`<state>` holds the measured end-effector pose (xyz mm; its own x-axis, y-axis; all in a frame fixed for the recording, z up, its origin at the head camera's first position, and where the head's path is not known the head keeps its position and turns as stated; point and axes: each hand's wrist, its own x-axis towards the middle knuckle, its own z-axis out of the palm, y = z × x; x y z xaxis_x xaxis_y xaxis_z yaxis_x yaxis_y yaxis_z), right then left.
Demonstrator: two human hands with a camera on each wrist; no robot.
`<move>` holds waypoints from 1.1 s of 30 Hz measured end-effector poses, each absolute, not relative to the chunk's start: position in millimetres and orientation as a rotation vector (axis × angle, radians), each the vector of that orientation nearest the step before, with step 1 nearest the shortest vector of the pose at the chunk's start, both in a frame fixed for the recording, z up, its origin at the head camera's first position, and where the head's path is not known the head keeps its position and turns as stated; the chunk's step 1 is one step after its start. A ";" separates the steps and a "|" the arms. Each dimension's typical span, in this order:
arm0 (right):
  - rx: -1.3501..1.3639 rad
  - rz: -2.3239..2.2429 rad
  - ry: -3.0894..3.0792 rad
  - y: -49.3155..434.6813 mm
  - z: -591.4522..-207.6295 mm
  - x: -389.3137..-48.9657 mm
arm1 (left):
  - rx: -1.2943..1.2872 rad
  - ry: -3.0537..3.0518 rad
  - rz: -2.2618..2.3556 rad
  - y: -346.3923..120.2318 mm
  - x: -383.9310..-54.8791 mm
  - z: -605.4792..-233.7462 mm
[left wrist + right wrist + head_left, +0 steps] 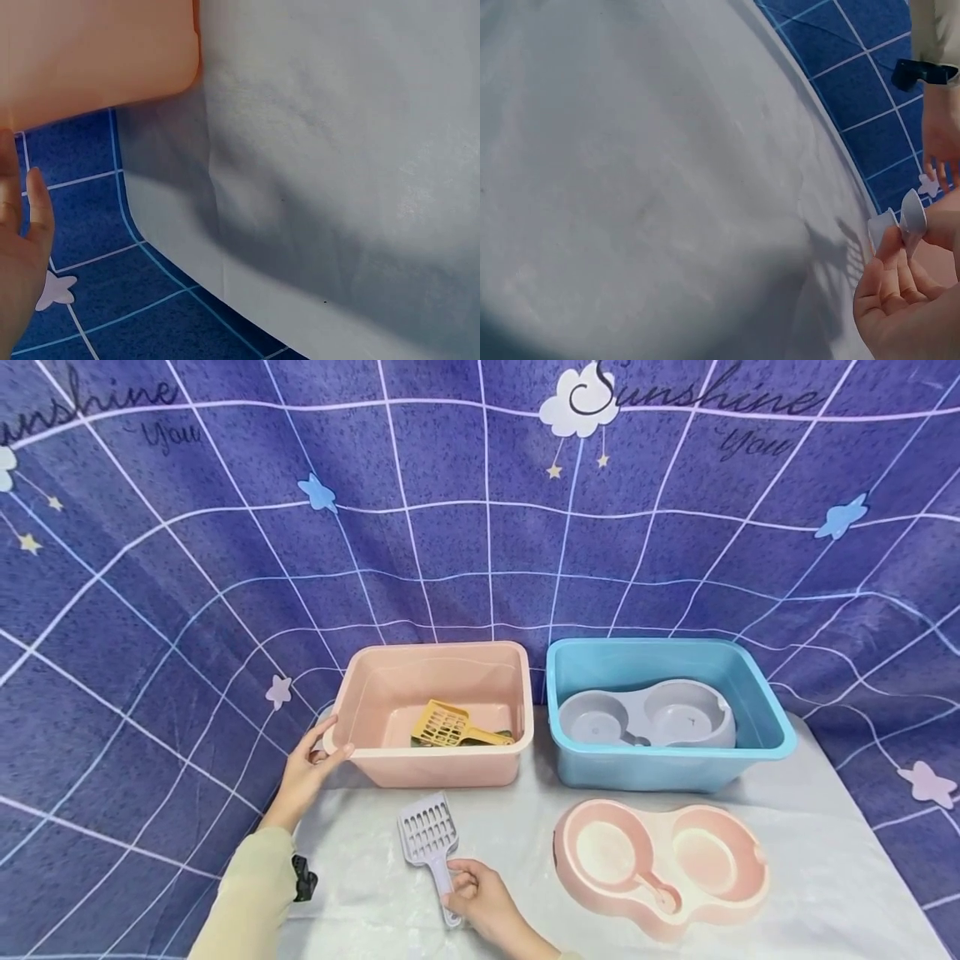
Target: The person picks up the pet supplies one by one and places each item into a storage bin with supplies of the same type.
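A pale lavender litter scoop (429, 831) with a slotted head is low over the white tabletop, its head pointing away from me. My right hand (483, 897) pinches its handle (913, 217) between thumb and fingers. My left hand (307, 768) rests at the near left corner of a pink litter box (435, 768), thumb at the front rim and fingers along the outer left side. In the left wrist view, the extended fingers (39, 206) lie below the box's edge. Inside that box lies a yellow slotted scoop (442, 727) over something dark green, mostly hidden.
To the right stands a blue litter box (637, 768) holding a grey double pet bowl (637, 702). In front of it a pink double bowl (660, 860) lies on the white-covered table (360, 877). A blue grid-patterned cloth (480, 543) hangs behind and at both sides.
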<state>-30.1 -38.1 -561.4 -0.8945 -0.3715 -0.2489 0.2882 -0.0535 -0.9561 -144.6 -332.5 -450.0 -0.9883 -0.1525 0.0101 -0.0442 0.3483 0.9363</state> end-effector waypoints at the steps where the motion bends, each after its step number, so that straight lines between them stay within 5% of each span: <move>1: -0.092 -1.992 1.801 -36.2 -560.8 -30.0 | 0.183 -2.502 -1.733 -333.9 -146.5 -453.6; 9: -0.106 -2.025 1.842 -29.8 -556.1 -32.0 | 0.141 -2.544 -1.680 -345.5 -164.5 -474.1; 33: -0.158 -2.032 1.902 -24.9 -540.5 -15.4 | 0.205 -2.532 -1.705 -339.9 -151.3 -470.9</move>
<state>-15.4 -24.9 -540.5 -0.9319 -0.3275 -0.1559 0.1772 -0.0361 -0.9835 -151.3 -339.9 -470.9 -0.9877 -0.1562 -0.0066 -0.0649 0.3710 0.9263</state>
